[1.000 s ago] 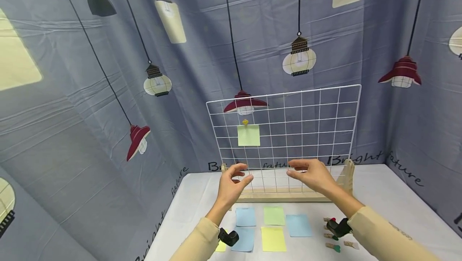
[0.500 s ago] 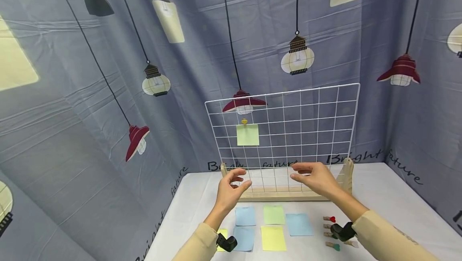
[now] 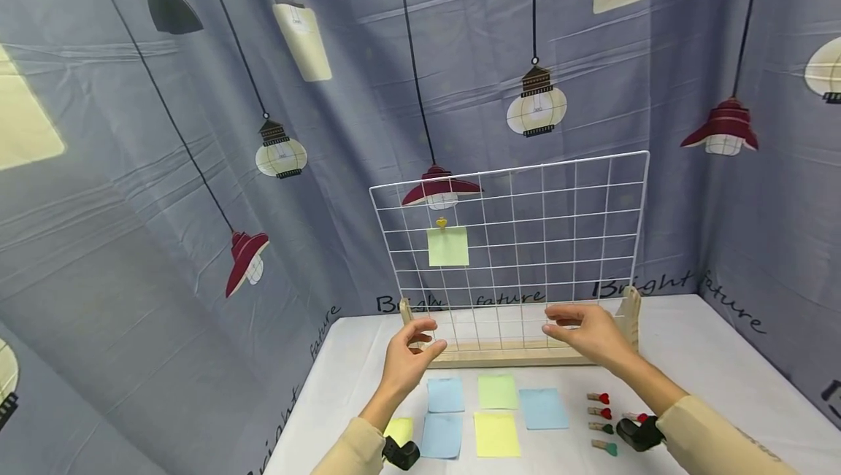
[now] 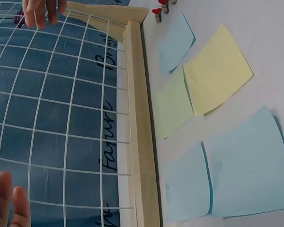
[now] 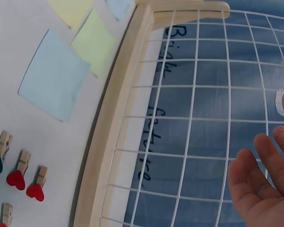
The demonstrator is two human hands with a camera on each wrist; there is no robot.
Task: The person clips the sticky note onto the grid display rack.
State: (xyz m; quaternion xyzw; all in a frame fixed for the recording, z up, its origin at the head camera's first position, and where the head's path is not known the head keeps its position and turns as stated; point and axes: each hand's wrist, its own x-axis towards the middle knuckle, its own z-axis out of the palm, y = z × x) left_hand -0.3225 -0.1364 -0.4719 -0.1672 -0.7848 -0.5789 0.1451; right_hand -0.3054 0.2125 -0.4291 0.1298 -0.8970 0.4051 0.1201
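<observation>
My left hand (image 3: 405, 360) hovers in front of the lower left part of a white wire grid (image 3: 515, 227), its fingers loosely curved around nothing. Before the grid's lower right part, my right hand (image 3: 593, 334) is likewise bare, thumb and fingers apart. A light green sticky note (image 3: 448, 246) hangs on the grid's upper left, under a clip with a yellow heart (image 3: 442, 222). In the right wrist view, the right fingers (image 5: 270, 156) overlap the wires. At the left wrist view's lower left corner show the left fingertips (image 4: 20, 203).
The grid stands in a wooden base (image 3: 506, 356) on a white table. In front lie blue notes (image 3: 544, 409), a green note (image 3: 497, 392) and yellow notes (image 3: 496, 435). Small heart clothespins (image 3: 599, 412) lie at right, partly behind the right wrist camera (image 3: 640, 433). A lamp-print curtain (image 3: 315, 227) surrounds the table.
Both hands have drawn apart and sunk slightly, the left toward the left and the right toward the right. The heart clothespins at the right are less covered by the right wrist camera.
</observation>
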